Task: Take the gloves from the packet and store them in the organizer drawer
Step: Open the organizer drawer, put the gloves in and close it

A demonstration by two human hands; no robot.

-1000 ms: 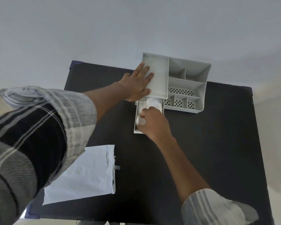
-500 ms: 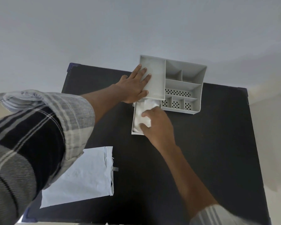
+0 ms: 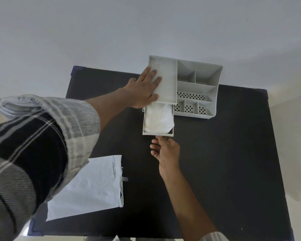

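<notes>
A grey organizer (image 3: 196, 89) stands at the table's far edge. Its drawer (image 3: 157, 133) is pulled out toward me, and the white gloves (image 3: 158, 118) lie inside it, filling most of it. My left hand (image 3: 142, 89) rests flat on the organizer's top left panel, fingers spread. My right hand (image 3: 165, 151) is just in front of the drawer, its fingertips touching the front wall, fingers loosely curled and holding nothing. The white packet (image 3: 88, 188) lies flat near the table's front left, its torn end to the right.
The black table (image 3: 224, 162) carries everything. A pale wall rises behind the organizer. The organizer's right side has several small open compartments (image 3: 189, 107), some with perforated floors.
My right hand has come out of the drawer, leaving the gloves pressed down inside, and now touches the drawer's front wall. My left hand has stayed on the organizer.
</notes>
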